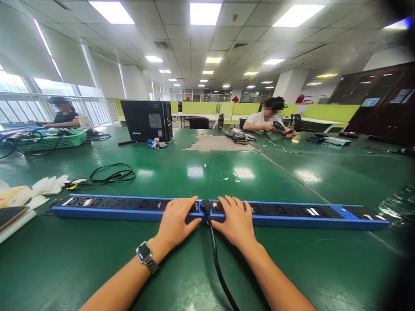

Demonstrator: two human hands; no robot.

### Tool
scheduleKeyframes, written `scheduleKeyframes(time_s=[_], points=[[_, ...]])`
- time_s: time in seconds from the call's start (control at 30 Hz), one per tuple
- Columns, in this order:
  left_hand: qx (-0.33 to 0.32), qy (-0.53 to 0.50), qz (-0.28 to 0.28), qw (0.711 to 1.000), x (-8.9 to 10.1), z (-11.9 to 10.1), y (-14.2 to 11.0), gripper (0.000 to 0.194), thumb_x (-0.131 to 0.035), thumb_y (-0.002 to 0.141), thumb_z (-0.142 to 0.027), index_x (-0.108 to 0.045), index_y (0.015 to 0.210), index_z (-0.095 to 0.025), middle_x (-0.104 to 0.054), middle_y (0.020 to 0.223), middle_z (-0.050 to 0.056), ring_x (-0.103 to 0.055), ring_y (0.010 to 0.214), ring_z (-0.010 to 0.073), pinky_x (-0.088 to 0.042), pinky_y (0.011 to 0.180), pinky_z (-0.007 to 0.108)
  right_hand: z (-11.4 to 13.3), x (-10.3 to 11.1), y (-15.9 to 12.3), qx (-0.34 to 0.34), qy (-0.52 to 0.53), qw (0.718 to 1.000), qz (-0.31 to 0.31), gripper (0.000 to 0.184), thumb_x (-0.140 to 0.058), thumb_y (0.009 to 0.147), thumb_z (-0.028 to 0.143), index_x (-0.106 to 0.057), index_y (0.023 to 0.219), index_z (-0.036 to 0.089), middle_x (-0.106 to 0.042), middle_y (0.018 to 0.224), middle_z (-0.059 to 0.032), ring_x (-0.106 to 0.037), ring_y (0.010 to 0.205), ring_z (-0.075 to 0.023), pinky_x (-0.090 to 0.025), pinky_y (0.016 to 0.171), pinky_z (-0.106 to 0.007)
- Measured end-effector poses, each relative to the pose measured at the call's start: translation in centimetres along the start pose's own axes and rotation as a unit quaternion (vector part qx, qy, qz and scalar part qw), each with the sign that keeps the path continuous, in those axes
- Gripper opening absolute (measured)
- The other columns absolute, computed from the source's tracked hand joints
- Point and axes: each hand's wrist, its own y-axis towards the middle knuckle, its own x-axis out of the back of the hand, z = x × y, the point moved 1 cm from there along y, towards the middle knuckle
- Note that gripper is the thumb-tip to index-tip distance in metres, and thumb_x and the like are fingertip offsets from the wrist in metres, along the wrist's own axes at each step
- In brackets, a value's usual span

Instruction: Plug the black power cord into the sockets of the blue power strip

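Note:
A long blue and black power strip (pixel 126 203) lies across the green table, with rows of sockets along its top. A black plug (pixel 205 206) sits on it near the middle, and its thick black cable (pixel 218 263) runs down towards me. Just left of the plug, my left hand (pixel 177 220) grips the strip, fingers over the top and thumb at the near side. My right hand (pixel 237 221) holds it the same way on the plug's right. The palms hide parts of the sockets. On my left wrist is a watch (pixel 145 252).
Coiled black cable (pixel 113 176) and crumpled white tissue (pixel 48 185) lie at left. Further back are a green basket (pixel 65 141) and a black computer case (pixel 145 121). Clear plastic (pixel 400 205) lies beyond the strip's right end. Two people (pixel 264 123) sit across the table.

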Motion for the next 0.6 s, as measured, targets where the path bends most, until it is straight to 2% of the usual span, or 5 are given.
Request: scheduleKeyframes(time_s=[0.1,0.23,0.43,0.53,0.6], points=[[0.009,-0.020,0.037,0.999,-1.3,-1.8,2.1,0.046,-0.066,0.083,-0.025,-0.057,0.128,-0.024,-0.068,0.119,0.007,-0.061,0.108,0.0246,-0.047,0.094,0.042,0.2,0.1,0.0,0.003,0.006,1.000,-0.006,0.064,-0.065,0.074,0.055,-0.056,0.128,0.020,-0.057,0.134,-0.0107,-0.045,0.127,-0.0310,-0.020,0.111,-0.054],[0.016,-0.044,0.044,0.998,-2.4,-2.2,3.1,0.029,-0.062,0.086,-0.022,-0.066,0.114,-0.026,-0.073,0.106,0.003,-0.065,0.098,0.0228,-0.049,0.089,0.040,0.3,0.1,-0.1,0.006,0.016,1.000,-0.021,0.064,-0.066,0.074,0.056,-0.057,0.126,0.021,-0.060,0.130,-0.0110,-0.047,0.124,-0.0307,-0.023,0.108,-0.053],[0.061,-0.149,-0.096,0.982,-2.1,-2.0,3.5,0.029,-0.057,0.089,-0.028,-0.065,0.117,-0.025,-0.073,0.109,0.005,-0.067,0.097,0.0209,-0.053,0.089,0.037,0.1,0.1,0.0,0.004,0.016,1.000,-0.019,0.069,-0.070,0.070,0.057,-0.057,0.127,0.020,-0.059,0.131,-0.0123,-0.047,0.124,-0.0313,-0.024,0.107,-0.052],[0.098,-0.186,-0.194,0.958,-0.2,-2.0,4.4,0.033,-0.058,0.089,-0.036,-0.064,0.118,-0.021,-0.072,0.109,0.006,-0.068,0.094,0.0199,-0.054,0.088,0.033,0.1,0.1,0.0,0.001,0.016,1.000,-0.011,0.073,-0.070,0.069,0.060,-0.055,0.129,0.020,-0.058,0.133,-0.0124,-0.045,0.126,-0.0315,-0.024,0.108,-0.052],[0.098,-0.174,-0.225,0.954,1.4,-1.5,4.4,0.036,-0.059,0.088,-0.039,-0.064,0.118,-0.019,-0.072,0.110,0.007,-0.068,0.096,0.0198,-0.053,0.090,0.032,0.1,0.0,0.0,-0.001,0.019,1.000,-0.009,0.073,-0.070,0.069,0.060,-0.055,0.129,0.021,-0.057,0.133,-0.0121,-0.045,0.127,-0.0314,-0.024,0.108,-0.053]])
